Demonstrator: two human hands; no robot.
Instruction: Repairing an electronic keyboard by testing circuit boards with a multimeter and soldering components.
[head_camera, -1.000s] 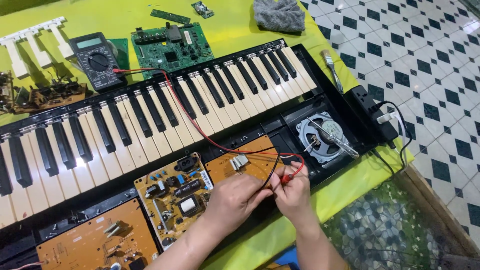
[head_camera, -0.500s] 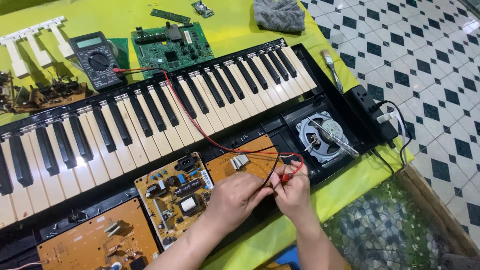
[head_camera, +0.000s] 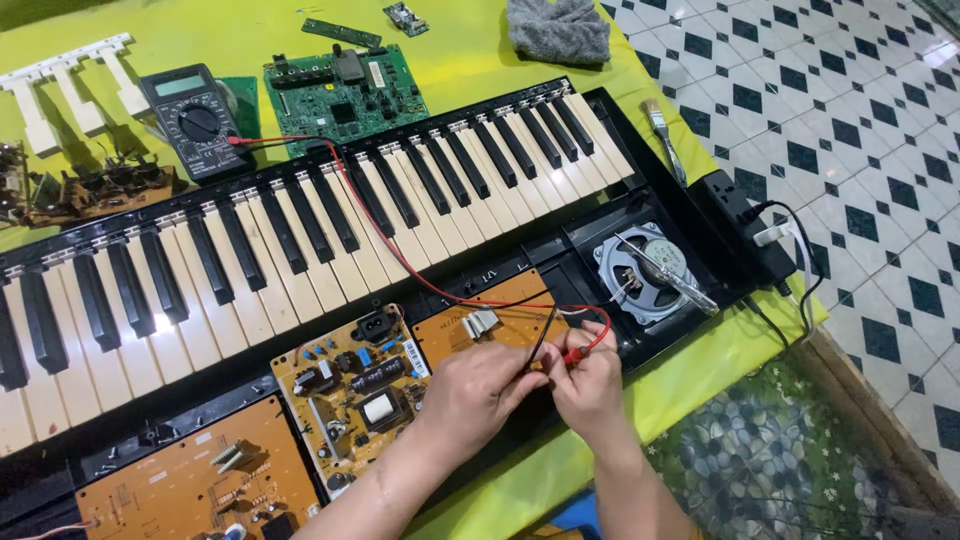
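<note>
An opened electronic keyboard (head_camera: 300, 230) lies on a yellow-green cloth, its brown circuit boards (head_camera: 350, 380) exposed along the near edge. My left hand (head_camera: 478, 388) pinches a black probe lead over the small brown board (head_camera: 480, 325). Close beside it, my right hand (head_camera: 588, 385) grips a red probe; its red wire (head_camera: 370, 215) runs across the keys to a black multimeter (head_camera: 195, 120) at the back left. Both hands almost touch each other.
A round speaker (head_camera: 645, 270) with a screwdriver across it sits right of my hands. Behind the keys lie a green circuit board (head_camera: 345, 95), loose white keys (head_camera: 60, 85), a grey rag (head_camera: 560, 30) and a paintbrush (head_camera: 668, 135). A power strip (head_camera: 745, 215) sits at the table's right edge, tiled floor beyond.
</note>
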